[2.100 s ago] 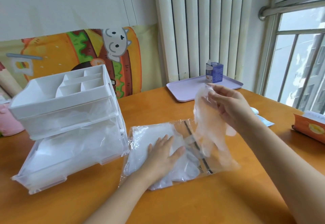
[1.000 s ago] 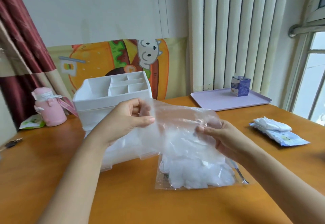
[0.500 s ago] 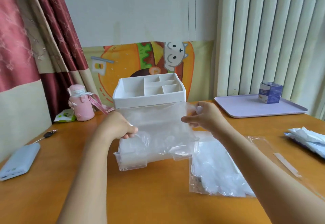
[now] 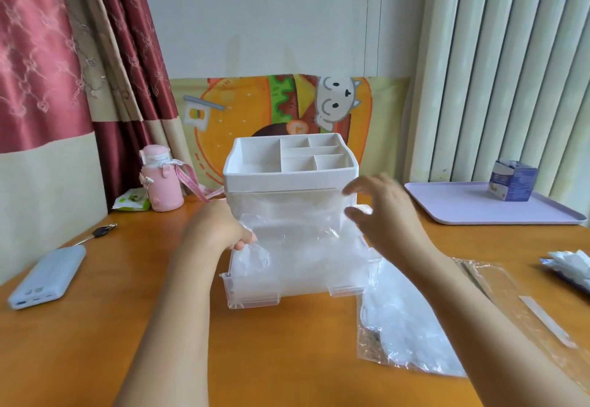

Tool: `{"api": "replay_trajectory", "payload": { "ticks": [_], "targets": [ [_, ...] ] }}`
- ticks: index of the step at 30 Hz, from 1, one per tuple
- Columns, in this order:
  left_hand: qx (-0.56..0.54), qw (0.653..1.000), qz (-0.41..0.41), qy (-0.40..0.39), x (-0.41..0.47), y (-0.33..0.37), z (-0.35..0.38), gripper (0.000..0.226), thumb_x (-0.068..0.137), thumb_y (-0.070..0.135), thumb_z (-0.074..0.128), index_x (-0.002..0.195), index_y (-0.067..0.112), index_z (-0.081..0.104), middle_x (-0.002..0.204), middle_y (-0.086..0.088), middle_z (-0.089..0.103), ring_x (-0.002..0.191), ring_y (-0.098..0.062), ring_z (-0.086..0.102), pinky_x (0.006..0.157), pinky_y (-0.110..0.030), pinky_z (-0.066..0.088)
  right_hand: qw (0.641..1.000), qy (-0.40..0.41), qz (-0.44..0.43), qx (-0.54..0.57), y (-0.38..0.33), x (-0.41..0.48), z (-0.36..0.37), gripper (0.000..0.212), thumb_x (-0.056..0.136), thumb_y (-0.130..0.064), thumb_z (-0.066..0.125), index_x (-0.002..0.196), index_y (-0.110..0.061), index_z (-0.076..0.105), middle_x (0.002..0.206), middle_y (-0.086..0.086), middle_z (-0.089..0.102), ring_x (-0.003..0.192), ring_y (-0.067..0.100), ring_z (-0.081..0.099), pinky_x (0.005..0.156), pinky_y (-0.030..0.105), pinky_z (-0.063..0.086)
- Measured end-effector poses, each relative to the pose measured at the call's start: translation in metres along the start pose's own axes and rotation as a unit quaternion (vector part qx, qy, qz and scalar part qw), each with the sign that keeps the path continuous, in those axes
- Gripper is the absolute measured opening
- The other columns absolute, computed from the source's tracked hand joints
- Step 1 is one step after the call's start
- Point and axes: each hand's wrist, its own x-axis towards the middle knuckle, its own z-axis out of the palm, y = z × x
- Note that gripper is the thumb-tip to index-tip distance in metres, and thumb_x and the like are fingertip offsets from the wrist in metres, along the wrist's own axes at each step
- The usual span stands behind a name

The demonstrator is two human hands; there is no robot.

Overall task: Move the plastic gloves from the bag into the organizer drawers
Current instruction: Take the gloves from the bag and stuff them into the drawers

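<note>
A white organizer (image 4: 289,180) with top compartments stands mid-table. Its clear lower drawer (image 4: 252,299) is pulled out and holds crumpled plastic gloves. A thin clear glove (image 4: 287,231) drapes over the open drawer. My left hand (image 4: 217,231) grips the glove's left edge with curled fingers. My right hand (image 4: 380,212) hovers by the organizer's right side, fingers spread and loose, holding nothing. The clear bag (image 4: 412,330) with more gloves lies flat on the table to the right, partly under my right forearm.
A lilac tray (image 4: 463,208) with a small blue carton (image 4: 512,184) sits back right. A pink bottle (image 4: 161,180), a green packet, a key and a power bank (image 4: 48,275) lie at left. White packets (image 4: 571,263) rest at the right edge.
The glove was carried left from the bag over to the open drawer. My right hand has let go of its edge and opened; my left hand still holds it.
</note>
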Motion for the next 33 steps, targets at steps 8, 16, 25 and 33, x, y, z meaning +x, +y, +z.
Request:
{"api": "replay_trajectory", "payload": {
  "ticks": [8,16,25,33],
  "targets": [
    [0.031,0.999,-0.028,0.025,0.006,0.000,0.006,0.024,0.082,0.029,0.075,0.080,0.013,0.057,0.066,0.002,0.066,0.055,-0.012,0.056,0.047,-0.026,0.036,0.913,-0.395,-0.003,-0.100,-0.040,0.010,0.034,0.044,0.102,-0.036,0.038,0.146,-0.029,0.036,0.154,-0.005,0.032,0.140,0.020,0.030,0.103,0.028,0.027],
    [0.086,0.988,0.021,0.124,0.005,0.007,0.013,0.026,0.081,0.030,0.073,0.089,0.008,0.061,0.089,-0.002,0.068,0.087,-0.025,0.065,0.053,-0.027,0.039,0.869,-0.465,0.029,-0.168,-0.034,0.018,0.058,0.072,0.093,-0.060,0.041,0.152,-0.029,0.016,0.161,-0.004,0.003,0.147,0.024,0.011,0.116,0.039,0.013],
    [0.085,0.979,0.182,-0.018,-0.008,0.033,0.041,0.015,0.080,0.003,0.058,0.085,0.002,0.071,0.083,-0.012,0.068,0.076,-0.029,0.064,0.064,-0.032,0.050,0.885,-0.459,0.038,-0.068,-0.047,0.020,0.065,0.039,0.099,-0.013,0.040,0.137,-0.010,0.046,0.140,0.009,0.048,0.126,0.025,0.044,0.104,0.034,0.033],
    [0.158,0.966,0.140,-0.148,0.009,0.016,0.066,0.029,0.095,0.030,0.051,0.115,0.011,0.062,0.105,-0.007,0.062,0.090,-0.021,0.054,0.080,-0.028,0.043,0.901,-0.415,0.075,-0.106,-0.049,0.012,0.054,0.035,0.099,-0.013,0.037,0.128,0.000,0.051,0.132,0.018,0.052,0.112,0.031,0.052,0.094,0.034,0.039]
  ]
}}
